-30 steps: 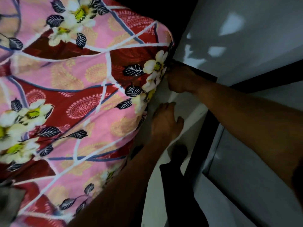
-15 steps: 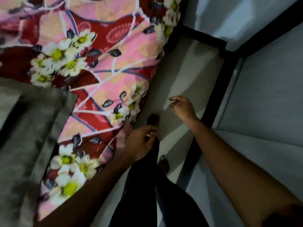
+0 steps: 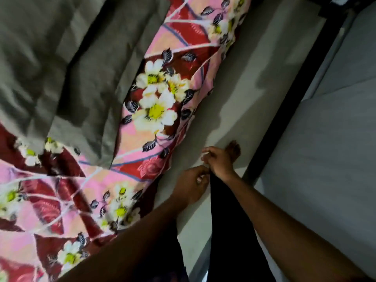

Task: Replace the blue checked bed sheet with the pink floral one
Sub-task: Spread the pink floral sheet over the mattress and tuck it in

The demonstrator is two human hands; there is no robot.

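1. Sheet placement: the pink floral sheet (image 3: 154, 110) covers the mattress, and its side edge hangs towards the grey floor (image 3: 244, 88). A grey blanket (image 3: 61, 58) lies on top of it. No blue checked sheet shows.
2. Just beside that sheet's hanging edge, the left hand (image 3: 191, 184) and right hand (image 3: 219, 161) hover close together with fingers curled. I cannot tell whether they pinch anything.
3. The step in hand is probably tucking this side: grip the hem firmly, pull it taut, then push it under evenly.
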